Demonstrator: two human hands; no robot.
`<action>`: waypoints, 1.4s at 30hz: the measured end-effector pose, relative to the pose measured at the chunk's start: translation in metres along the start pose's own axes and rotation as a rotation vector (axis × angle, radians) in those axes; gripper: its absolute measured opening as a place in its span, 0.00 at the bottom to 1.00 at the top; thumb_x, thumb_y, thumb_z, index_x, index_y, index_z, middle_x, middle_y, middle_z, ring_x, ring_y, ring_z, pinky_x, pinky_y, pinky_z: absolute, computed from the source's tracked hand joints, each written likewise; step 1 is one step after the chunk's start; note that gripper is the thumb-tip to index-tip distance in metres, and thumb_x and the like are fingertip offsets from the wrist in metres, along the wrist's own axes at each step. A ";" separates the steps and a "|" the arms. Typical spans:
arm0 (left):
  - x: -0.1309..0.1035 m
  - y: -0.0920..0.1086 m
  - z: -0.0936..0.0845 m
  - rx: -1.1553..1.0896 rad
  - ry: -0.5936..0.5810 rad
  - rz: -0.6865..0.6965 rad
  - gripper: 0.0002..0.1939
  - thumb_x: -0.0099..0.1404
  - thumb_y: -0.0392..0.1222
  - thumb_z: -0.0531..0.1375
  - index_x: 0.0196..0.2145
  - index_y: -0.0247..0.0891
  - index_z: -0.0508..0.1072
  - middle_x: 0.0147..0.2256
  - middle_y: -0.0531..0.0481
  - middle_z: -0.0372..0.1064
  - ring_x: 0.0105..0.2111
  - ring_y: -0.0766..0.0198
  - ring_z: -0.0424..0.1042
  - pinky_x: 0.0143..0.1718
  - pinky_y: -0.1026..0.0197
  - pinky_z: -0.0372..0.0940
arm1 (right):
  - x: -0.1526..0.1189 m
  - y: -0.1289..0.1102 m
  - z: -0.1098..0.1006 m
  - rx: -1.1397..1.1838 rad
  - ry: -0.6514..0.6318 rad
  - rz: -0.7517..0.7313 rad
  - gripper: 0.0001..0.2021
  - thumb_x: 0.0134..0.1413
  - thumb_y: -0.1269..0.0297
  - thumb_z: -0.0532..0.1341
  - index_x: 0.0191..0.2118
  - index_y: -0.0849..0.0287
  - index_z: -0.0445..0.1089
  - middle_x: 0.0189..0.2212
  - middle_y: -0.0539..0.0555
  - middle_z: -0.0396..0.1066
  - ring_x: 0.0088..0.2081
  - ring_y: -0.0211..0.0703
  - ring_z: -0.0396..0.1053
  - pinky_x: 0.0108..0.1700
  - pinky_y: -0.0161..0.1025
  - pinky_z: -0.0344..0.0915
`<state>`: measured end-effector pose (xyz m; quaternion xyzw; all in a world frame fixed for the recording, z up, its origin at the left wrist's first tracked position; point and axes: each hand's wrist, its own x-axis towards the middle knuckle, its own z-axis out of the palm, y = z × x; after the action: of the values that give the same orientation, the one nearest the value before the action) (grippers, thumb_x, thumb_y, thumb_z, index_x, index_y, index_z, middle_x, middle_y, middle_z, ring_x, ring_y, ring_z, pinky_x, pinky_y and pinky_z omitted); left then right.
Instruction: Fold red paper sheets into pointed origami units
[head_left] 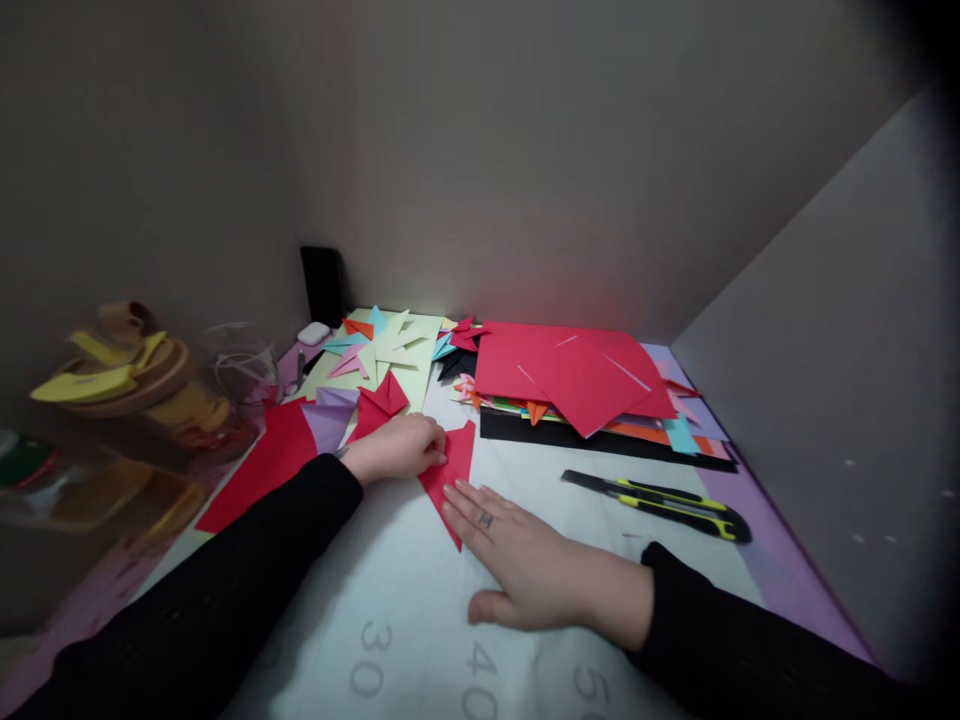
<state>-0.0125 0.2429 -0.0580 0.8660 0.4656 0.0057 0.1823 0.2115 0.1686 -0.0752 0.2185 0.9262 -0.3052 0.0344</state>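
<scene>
Plain grey walls [480, 180] enclose a white work sheet [435, 600] printed with large grey numerals [480, 680]. Stacked coloured paper sheets [570, 385], red uppermost, lie toward the far right. Right hand [521, 550]: flat, fingers extended. Left hand [397, 447]: fingers curled; whether they pinch anything cannot be told. Yellow-and-black plastic utility knife [664, 503]: right of the hands, nearer than the stack. Folded red paper piece [460, 458], pointed at its near end: between both hands, touched by each.

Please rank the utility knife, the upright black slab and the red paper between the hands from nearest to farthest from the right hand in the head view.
1. Red paper: under the fingertips of the right hand.
2. Utility knife: just off to the right.
3. Black slab: far back, on the left.
</scene>
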 end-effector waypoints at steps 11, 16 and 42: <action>-0.004 0.007 0.006 0.091 0.055 -0.030 0.05 0.60 0.38 0.58 0.30 0.38 0.74 0.32 0.45 0.72 0.35 0.56 0.70 0.42 0.56 0.62 | -0.001 -0.002 -0.007 -0.018 -0.051 -0.034 0.42 0.57 0.45 0.55 0.67 0.68 0.40 0.67 0.66 0.35 0.67 0.58 0.24 0.66 0.54 0.35; -0.012 0.007 0.014 0.174 0.206 -0.032 0.07 0.63 0.44 0.59 0.35 0.38 0.71 0.39 0.43 0.67 0.41 0.52 0.66 0.45 0.51 0.61 | -0.004 -0.007 -0.008 -0.031 -0.076 -0.047 0.42 0.56 0.45 0.57 0.66 0.68 0.42 0.66 0.68 0.40 0.67 0.59 0.28 0.66 0.54 0.38; -0.072 -0.016 0.035 0.132 0.312 -0.057 0.21 0.68 0.43 0.51 0.56 0.35 0.66 0.57 0.39 0.63 0.59 0.52 0.60 0.57 0.45 0.58 | -0.007 -0.008 -0.009 0.022 -0.035 -0.064 0.43 0.54 0.44 0.58 0.66 0.66 0.43 0.66 0.67 0.40 0.67 0.60 0.29 0.65 0.56 0.39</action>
<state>-0.0595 0.1818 -0.0845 0.8511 0.5121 0.1044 0.0505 0.2149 0.1658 -0.0623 0.1838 0.9287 -0.3198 0.0383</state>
